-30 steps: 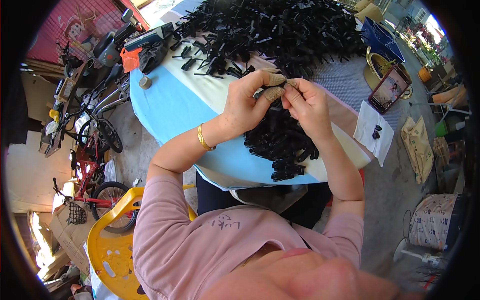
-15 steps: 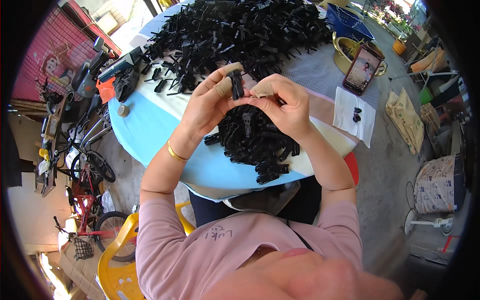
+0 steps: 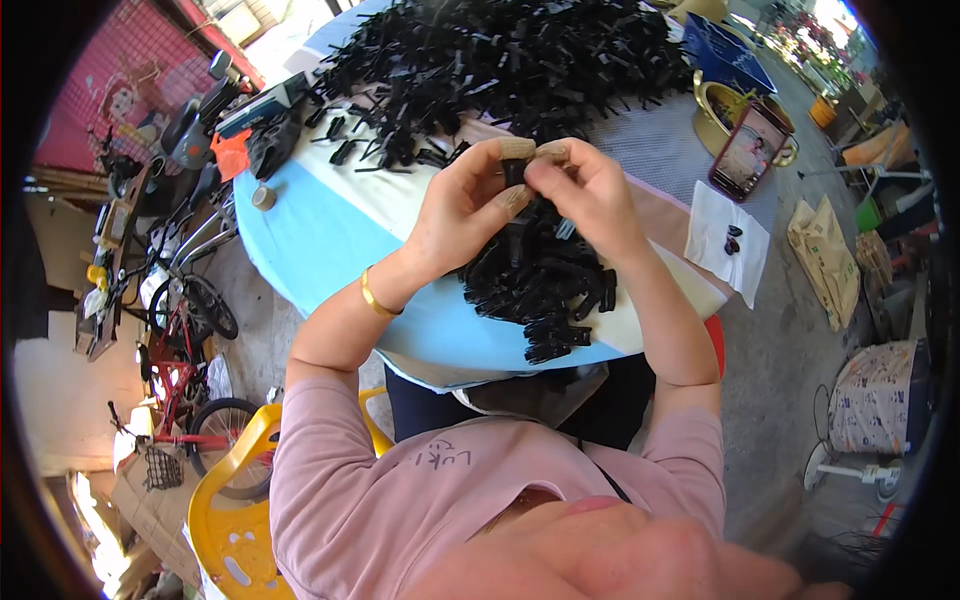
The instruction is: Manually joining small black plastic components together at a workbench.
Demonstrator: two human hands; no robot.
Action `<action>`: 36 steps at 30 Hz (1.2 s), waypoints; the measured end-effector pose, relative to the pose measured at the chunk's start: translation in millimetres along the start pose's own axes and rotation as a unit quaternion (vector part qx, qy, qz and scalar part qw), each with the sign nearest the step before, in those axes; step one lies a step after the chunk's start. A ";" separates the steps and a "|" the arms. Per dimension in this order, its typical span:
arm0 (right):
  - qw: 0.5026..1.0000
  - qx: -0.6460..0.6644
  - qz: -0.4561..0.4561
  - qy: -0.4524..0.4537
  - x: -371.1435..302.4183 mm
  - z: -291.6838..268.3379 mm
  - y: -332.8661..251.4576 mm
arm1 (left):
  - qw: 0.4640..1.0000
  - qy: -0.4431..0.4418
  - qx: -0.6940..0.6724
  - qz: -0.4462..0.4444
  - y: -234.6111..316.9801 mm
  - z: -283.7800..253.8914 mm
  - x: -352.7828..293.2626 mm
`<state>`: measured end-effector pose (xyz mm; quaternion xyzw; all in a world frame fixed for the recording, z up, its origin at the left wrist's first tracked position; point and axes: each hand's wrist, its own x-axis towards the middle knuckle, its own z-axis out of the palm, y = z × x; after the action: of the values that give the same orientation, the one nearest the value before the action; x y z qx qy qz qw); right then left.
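Note:
My left hand (image 3: 462, 206) pinches a small black plastic piece (image 3: 514, 172) between thumb and fingertips, over the middle of the table. Its exact kind is hard to make out. My right hand (image 3: 598, 196) is closed against the same piece from the other side, its thumb and finger meeting near the upper end. Tan wraps cover several fingertips. Just below my hands lies a neater heap of black plastic pieces (image 3: 535, 285), close to the table's near edge. A far larger pile of loose black pieces (image 3: 500, 65) spreads over the back of the table.
A phone (image 3: 748, 150) leans on a gold-coloured pot (image 3: 712, 118) at the right. Near it lie a white paper (image 3: 708, 240) with small dark items and a blue basket (image 3: 728, 55). A small round container (image 3: 263, 198) sits on the left edge. A yellow chair (image 3: 225, 500) stands lower left.
Both hands have come closer together, and the right fingers now press at the top of the black piece. The view has shifted slightly, moving the table rightward in the picture.

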<state>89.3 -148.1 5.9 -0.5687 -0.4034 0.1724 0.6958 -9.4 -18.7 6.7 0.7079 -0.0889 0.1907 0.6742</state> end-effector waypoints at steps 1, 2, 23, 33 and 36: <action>0.995 0.055 0.075 -0.018 -1.6 -3.7 -5.7 | 1.000 0.010 -0.028 -0.004 -1.6 -0.4 0.7; 0.995 0.058 0.076 -0.025 -2.7 -2.2 -5.8 | 0.998 0.021 -0.056 -0.007 -3.5 -1.3 2.0; 0.996 -0.057 0.051 -0.042 -5.6 2.6 -1.2 | 0.980 0.059 0.146 0.123 -2.2 -5.2 -4.8; 0.985 -0.139 -0.075 0.067 7.7 -15.2 8.6 | 0.953 0.018 0.290 -0.080 -20.2 -75.7 28.1; 0.979 -0.178 -0.085 0.042 2.8 -10.7 10.0 | 0.836 -0.029 0.539 0.102 -50.7 -71.5 33.9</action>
<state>101.3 -150.2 -2.6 -0.6539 -0.4445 0.0139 0.6120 30.2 60.3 -25.5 0.9514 -0.0632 0.2554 0.1599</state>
